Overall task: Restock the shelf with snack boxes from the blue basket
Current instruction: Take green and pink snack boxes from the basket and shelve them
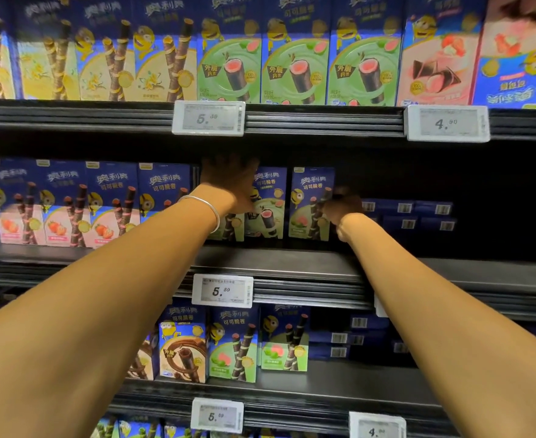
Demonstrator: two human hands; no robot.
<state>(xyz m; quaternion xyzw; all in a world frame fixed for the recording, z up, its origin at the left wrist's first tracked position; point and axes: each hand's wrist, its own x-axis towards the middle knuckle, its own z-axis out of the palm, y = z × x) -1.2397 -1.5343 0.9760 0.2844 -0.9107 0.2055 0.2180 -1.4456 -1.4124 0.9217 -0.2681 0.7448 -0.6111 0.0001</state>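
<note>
Bright light on the top boxes (295,58), deep shadow inside the middle shelf (449,172), edges blurred and bowed.

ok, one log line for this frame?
stage: placing on middle shelf | left hand: on green box | right hand: at next green box, grip unclear | basket: not in view

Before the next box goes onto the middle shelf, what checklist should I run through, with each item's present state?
1. Left hand on the upright green-fronted snack box: ok; exact grip cannot tell.
2. Right hand at the neighbouring green-fronted box with the wafer sticks: ok, touching its right edge.
3. Both boxes upright, fronts outward: ok.
4. Free space on the black middle shelf to their right: ok in front; flat dark blue boxes lie behind.
5. Blue basket in reach: cannot tell, out of view.
</note>
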